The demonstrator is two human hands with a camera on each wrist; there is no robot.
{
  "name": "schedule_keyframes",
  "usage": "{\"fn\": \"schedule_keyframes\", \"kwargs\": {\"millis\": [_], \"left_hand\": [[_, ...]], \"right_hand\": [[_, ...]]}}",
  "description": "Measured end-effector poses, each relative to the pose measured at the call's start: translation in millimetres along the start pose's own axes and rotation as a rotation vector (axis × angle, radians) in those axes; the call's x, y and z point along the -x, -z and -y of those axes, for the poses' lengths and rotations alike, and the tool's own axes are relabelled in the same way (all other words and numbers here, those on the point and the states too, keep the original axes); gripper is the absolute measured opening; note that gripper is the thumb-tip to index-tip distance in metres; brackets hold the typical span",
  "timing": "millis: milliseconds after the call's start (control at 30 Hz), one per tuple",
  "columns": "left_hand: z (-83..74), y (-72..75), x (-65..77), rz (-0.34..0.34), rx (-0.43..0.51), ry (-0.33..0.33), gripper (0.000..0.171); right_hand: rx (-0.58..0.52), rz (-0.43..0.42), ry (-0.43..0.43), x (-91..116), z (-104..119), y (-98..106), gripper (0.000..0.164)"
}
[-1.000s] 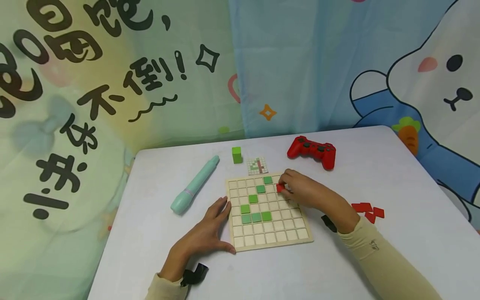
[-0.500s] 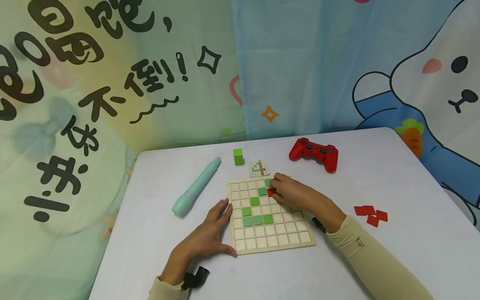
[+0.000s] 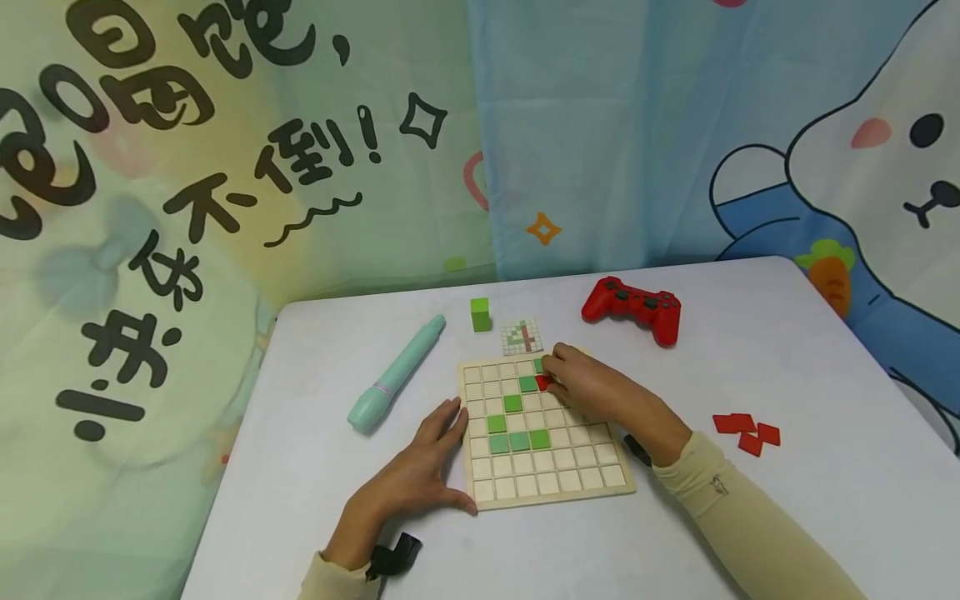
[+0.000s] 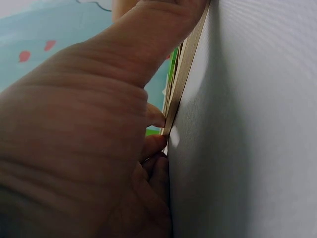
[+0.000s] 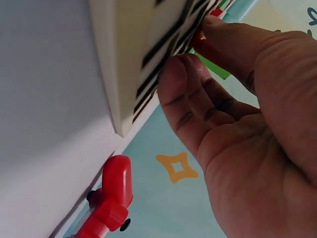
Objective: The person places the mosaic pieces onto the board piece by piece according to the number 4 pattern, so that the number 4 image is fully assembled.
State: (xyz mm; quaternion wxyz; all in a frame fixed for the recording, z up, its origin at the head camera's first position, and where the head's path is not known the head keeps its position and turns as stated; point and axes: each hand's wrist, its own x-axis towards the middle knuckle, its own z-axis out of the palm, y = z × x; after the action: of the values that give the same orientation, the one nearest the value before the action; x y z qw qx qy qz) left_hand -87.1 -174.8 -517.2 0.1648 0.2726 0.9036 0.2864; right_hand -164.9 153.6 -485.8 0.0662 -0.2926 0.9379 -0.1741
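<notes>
A wooden grid board [image 3: 555,483] lies on the white table, with several green square tiles [image 3: 519,442] set in its cells. My left hand [image 3: 416,471] rests along the board's left side, fingers spread at the edge and thumb by the near left corner. In the left wrist view, the thumb and fingertips of the left hand [image 4: 94,114] meet the board's edge [image 4: 185,64]. My right hand [image 3: 588,383] pinches a red square tile [image 3: 542,382] over the upper part of the grid, right beside a green tile. Its fingers partly cover the tile in the right wrist view.
Several loose red tiles [image 3: 747,429] lie to the right of the board. Behind it are a small pattern card [image 3: 521,337], a green block [image 3: 480,315] and a red game controller [image 3: 632,310]. A mint-green microphone-shaped object [image 3: 396,375] lies on the left.
My right hand has carried the red tile leftward to the cell beside the green tile, then stayed there with it. The left hand keeps its place at the board's edge.
</notes>
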Motion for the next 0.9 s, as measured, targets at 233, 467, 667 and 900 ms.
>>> {"fn": "schedule_keyframes", "kwargs": {"millis": [233,467,667,900], "left_hand": [[0.9,-0.7,0.0,0.0,-0.013,-0.005,0.138],[-0.1,-0.2,0.4,-0.005,-0.025,-0.009,0.138],[-1.8,1.4,0.7,-0.003,-0.024,-0.015,0.138],[-2.4,1.5,1.3,-0.006,-0.026,-0.008,0.138]], "right_hand": [[-0.017,0.075,-0.058,-5,1,4,0.016],[-0.012,0.133,-0.112,-12,4,7,0.02],[0.009,0.101,-0.09,-12,4,3,0.019],[0.003,0.095,-0.11,-6,4,6,0.021]]}}
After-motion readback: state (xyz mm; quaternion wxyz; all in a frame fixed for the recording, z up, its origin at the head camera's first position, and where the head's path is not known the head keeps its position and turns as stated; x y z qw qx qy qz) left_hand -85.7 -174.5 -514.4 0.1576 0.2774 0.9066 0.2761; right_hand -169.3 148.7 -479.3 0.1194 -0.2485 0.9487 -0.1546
